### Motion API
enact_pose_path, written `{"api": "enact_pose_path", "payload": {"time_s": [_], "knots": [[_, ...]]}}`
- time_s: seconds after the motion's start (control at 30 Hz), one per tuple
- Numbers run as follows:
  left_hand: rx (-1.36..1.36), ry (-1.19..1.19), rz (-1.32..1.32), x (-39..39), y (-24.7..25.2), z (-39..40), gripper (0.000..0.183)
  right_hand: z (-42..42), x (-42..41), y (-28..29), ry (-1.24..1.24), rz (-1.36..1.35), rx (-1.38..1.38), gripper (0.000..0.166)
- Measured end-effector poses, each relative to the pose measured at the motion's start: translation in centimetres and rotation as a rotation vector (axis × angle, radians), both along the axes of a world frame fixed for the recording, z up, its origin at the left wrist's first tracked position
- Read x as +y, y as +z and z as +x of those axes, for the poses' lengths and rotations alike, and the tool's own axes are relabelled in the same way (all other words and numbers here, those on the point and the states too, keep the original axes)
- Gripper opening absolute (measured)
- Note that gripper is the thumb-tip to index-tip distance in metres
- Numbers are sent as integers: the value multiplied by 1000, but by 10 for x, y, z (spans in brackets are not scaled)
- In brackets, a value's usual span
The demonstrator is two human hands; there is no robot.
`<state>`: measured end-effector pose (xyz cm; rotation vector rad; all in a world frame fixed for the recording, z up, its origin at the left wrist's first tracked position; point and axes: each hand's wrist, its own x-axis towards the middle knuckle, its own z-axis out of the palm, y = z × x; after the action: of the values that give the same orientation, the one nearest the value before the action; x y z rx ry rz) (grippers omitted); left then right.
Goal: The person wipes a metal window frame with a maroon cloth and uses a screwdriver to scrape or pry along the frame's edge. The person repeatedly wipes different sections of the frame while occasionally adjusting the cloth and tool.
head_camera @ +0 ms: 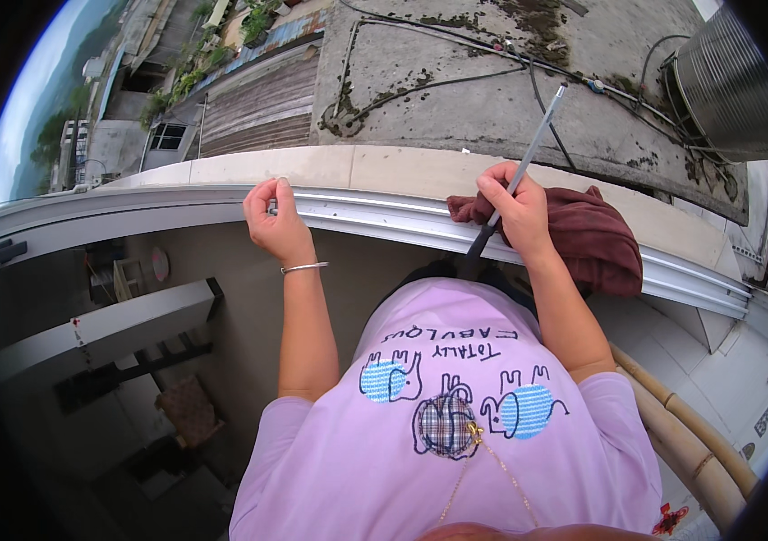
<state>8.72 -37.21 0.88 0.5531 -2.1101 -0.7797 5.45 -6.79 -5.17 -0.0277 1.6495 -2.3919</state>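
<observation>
My right hand (pixel 516 206) grips a slim grey rod (pixel 538 135) with a dark lower section (pixel 480 243). The rod slants from above the ledge down toward my waist. A maroon cloth (pixel 590 237) bunches behind and beside that hand, over the window track (pixel 384 220); whether my fingers also hold it is unclear. To the left, my left hand (pixel 275 220) is raised in front of the same track, fingers curled in toward the thumb. Nothing is clearly visible in it. A silver bangle (pixel 304 268) circles the left wrist.
Beyond the pale tiled ledge (pixel 309 166) lies a lower concrete roof (pixel 424 108) with pipes and hoses. A ribbed metal tank (pixel 729 88) stands at upper right. Bamboo poles (pixel 688 439) lean near my right side. A dark window latch (pixel 1 255) is at far left.
</observation>
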Motion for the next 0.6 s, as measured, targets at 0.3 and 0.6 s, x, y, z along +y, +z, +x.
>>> {"api": "enact_pose_path", "payload": {"time_s": [0.3, 0.6], "knots": [[-286, -238, -39, -32, 13, -12, 13, 1, 1, 4, 32, -37, -24, 18], [-678, 55, -163, -28, -55, 32, 24, -1, -1, 7, 28, -78, -55, 17]]}}
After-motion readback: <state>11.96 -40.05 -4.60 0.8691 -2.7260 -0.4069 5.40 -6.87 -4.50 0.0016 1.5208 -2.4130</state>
